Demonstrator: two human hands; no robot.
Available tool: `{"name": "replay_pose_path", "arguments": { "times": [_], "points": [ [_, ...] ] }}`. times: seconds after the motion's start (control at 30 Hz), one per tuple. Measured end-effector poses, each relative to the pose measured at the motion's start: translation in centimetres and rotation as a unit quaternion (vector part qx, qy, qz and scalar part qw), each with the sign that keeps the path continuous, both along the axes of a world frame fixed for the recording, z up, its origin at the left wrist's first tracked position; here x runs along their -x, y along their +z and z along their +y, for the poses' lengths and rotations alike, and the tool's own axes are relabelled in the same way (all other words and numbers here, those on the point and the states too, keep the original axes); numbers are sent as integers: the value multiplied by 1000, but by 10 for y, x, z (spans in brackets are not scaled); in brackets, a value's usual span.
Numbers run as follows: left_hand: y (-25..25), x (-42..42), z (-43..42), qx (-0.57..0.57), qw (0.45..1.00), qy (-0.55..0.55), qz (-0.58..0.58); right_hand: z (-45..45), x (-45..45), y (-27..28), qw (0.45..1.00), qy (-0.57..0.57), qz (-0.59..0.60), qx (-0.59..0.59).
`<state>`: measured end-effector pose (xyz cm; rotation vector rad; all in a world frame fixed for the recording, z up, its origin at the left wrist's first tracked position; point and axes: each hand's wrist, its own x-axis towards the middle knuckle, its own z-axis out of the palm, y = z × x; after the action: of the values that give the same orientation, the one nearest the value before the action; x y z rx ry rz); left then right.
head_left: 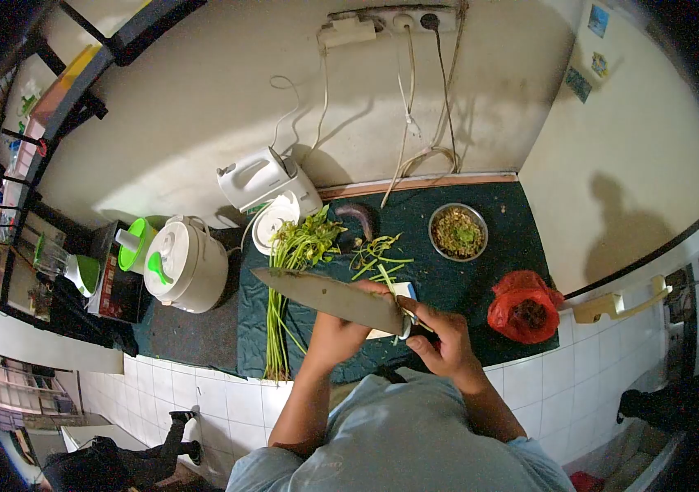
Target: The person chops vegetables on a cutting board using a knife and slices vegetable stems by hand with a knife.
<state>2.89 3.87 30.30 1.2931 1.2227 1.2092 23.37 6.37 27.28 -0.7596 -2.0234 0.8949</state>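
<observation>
A large knife with a broad grey blade is held up over the counter, its tip pointing left. My right hand is closed around the handle end, which the fingers mostly hide. Behind the blade, my left hand has its fingers curled; the blade covers much of them. A pale green stalk rises between the two hands, near my left fingertips. Under the hands shows part of a white board. Cut green stems lie just beyond, and a leafy bunch of greens with long stalks is on the left.
A dark green cloth covers the counter. On it are a metal bowl of chopped food, a red plastic bag and a purple eggplant. A white mixer and a rice cooker stand left. Cords hang behind.
</observation>
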Motion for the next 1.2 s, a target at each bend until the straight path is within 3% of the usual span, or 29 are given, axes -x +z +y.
{"name": "replay_pose_path", "arguments": {
  "times": [0.17, 0.3, 0.43, 0.77, 0.93, 1.2],
  "points": [
    [3, -10, -5, -33, 999, 2, 38, -3, 3, 5, 999, -19, 24, 11],
    [8, -16, -8, 0, 999, 37, -27, 0, 6, 4, 997, -34, 62, -13],
    [-2, -10, -5, -2, 998, 47, -46, -2, 0, 6, 1000, -20, 7, 8],
    [2, -9, -9, -5, 1000, 27, -1, 0, 6, 9, 998, -9, 54, 28],
    [-6, -7, -1, 5, 995, 44, -91, -1, 1, -2, 999, -22, 40, -2],
    [-3, -6, -5, 2, 1000, 19, -20, 2, 0, 2, 999, -10, 23, -31]
  ]
}}
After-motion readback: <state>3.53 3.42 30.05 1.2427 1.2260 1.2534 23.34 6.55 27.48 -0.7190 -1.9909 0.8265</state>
